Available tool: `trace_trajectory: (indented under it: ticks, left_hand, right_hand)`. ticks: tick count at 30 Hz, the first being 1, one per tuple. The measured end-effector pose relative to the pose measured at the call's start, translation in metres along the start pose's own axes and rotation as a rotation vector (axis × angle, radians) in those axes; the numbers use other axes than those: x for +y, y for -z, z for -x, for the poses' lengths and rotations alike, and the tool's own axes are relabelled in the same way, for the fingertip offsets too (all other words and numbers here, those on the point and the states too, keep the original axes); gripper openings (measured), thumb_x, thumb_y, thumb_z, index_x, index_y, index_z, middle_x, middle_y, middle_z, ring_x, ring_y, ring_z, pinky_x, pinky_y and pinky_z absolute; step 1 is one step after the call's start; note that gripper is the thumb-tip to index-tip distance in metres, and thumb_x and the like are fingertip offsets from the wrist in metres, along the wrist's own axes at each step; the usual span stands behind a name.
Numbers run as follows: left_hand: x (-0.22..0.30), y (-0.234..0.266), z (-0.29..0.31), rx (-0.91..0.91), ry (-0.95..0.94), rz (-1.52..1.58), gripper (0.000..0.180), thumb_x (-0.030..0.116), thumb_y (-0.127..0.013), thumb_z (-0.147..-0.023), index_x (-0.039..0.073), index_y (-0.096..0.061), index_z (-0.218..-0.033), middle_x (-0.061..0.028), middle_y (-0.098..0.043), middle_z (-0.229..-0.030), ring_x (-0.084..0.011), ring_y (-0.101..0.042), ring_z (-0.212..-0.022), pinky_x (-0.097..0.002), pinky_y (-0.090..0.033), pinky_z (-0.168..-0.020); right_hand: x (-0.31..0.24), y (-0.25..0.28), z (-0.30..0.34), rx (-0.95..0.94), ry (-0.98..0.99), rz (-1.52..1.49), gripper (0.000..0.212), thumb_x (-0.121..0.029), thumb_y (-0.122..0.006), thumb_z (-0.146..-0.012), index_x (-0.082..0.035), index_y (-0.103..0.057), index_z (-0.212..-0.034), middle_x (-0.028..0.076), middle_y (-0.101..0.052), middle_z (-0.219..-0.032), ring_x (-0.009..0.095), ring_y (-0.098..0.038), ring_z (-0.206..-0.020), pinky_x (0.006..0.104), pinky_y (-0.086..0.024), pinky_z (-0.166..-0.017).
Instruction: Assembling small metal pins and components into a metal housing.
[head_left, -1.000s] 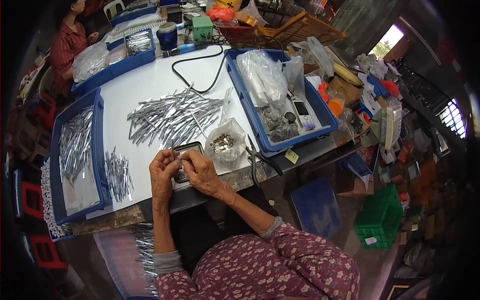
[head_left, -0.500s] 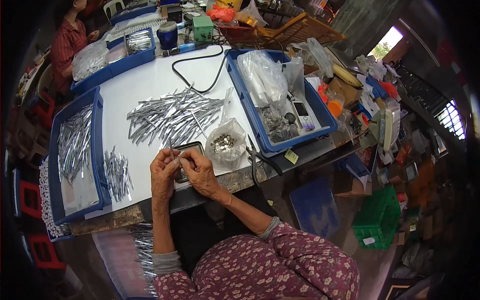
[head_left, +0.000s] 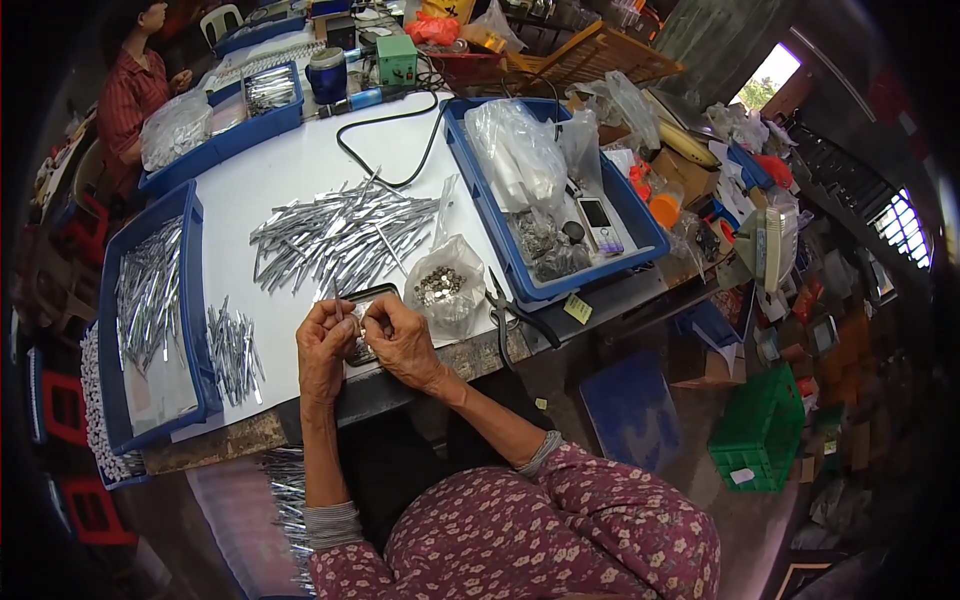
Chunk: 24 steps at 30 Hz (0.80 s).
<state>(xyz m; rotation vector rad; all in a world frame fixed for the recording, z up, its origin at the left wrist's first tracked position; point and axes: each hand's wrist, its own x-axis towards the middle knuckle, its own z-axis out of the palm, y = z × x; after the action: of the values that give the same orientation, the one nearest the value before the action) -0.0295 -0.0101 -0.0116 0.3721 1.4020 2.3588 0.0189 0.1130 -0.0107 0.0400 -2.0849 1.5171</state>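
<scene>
My left hand point(head_left: 322, 355) pinches a thin silvery metal strip point(head_left: 338, 304), one end sticking up past the fingertips. Close beside it, my right hand point(head_left: 408, 348) has its thumb and fingers pressed together; whatever is between them is too small to make out. Under both hands, partly hidden, lies a small dark-rimmed tray point(head_left: 380, 290). Just right of it stands an open plastic bag point(head_left: 462, 311) with small round metal pieces point(head_left: 436, 285). A large heap of similar strips point(head_left: 340, 235) spreads out beyond my hands, and a smaller bunch point(head_left: 232, 350) lies to the left.
Black-handled pliers point(head_left: 505, 318) lie at the table's front edge. A blue tray point(head_left: 204, 365) of strips stands left; another blue tray point(head_left: 590, 281) with plastic bags and a phone-like device stands right. A black cable point(head_left: 345, 135) curls behind the heap. A person point(head_left: 130, 95) is far left.
My fingertips have drawn slightly apart, with the right hand moving a little away from the left. The left hand keeps its strip. The whole view has shifted slightly.
</scene>
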Motion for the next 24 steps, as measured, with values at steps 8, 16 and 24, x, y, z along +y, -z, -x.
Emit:
trace_trajectory:
  ticks: [8,16,24]
  left_hand:
    - [0.0004,-0.0016,0.0003,0.006,0.002,-0.02,0.02,0.008,-0.057,-0.08,-0.001,-0.051,-0.096,0.0013,-0.051,-0.069,-0.0021,-0.038,-0.05,-0.0165,-0.028,-0.045]
    - [0.0035,-0.0024,0.0011,-0.04,0.013,-0.027,0.019,0.011,-0.055,-0.082,-0.001,-0.051,-0.096,0.0,-0.049,-0.067,-0.0025,-0.035,-0.049,-0.0159,-0.025,-0.044]
    - [0.0025,-0.0013,0.0006,-0.052,0.006,-0.035,0.02,0.012,-0.055,-0.082,-0.001,-0.051,-0.097,-0.0011,-0.051,-0.069,-0.0024,-0.036,-0.049,-0.0151,-0.026,-0.044]
  right_hand:
    - [-0.0031,0.003,-0.0018,0.009,-0.04,0.017,0.007,-0.003,-0.054,-0.077,0.0,-0.047,-0.079,0.014,-0.05,-0.059,0.024,-0.053,-0.049,0.0345,-0.04,-0.046]
    - [-0.0056,0.0037,-0.0014,-0.014,-0.054,0.029,0.006,-0.004,-0.053,-0.078,0.0,-0.049,-0.081,0.013,-0.05,-0.064,0.022,-0.051,-0.049,0.0341,-0.039,-0.047]
    - [-0.002,0.0047,-0.0011,-0.015,-0.007,-0.002,0.007,-0.001,-0.049,-0.078,0.002,-0.051,-0.085,0.014,-0.054,-0.072,0.025,-0.055,-0.058,0.0345,-0.042,-0.053]
